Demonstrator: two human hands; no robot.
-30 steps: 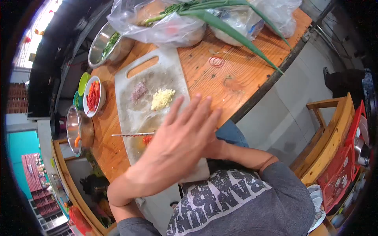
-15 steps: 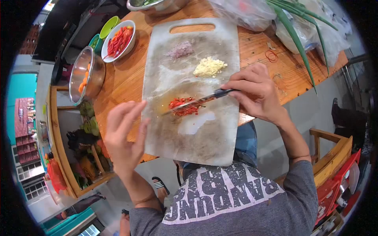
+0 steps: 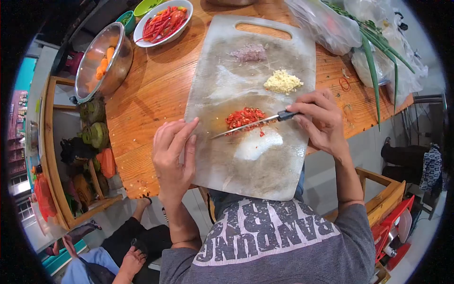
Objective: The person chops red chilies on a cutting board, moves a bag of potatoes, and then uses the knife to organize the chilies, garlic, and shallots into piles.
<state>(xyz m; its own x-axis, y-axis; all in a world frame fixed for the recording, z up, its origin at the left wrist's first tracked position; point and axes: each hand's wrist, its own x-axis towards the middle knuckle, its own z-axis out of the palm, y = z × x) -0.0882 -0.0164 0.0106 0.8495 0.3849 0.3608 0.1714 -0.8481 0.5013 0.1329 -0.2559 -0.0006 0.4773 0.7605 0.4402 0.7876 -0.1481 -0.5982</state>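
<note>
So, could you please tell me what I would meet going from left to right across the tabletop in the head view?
Bowl of carrots, left hand, chopped red pieces, right hand, rubber band, long green leaves.

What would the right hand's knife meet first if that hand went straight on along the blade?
Probably the left hand, on its thumb side: the knife in the right hand points that way over the cutting board, though their relative heights are unclear.
</note>
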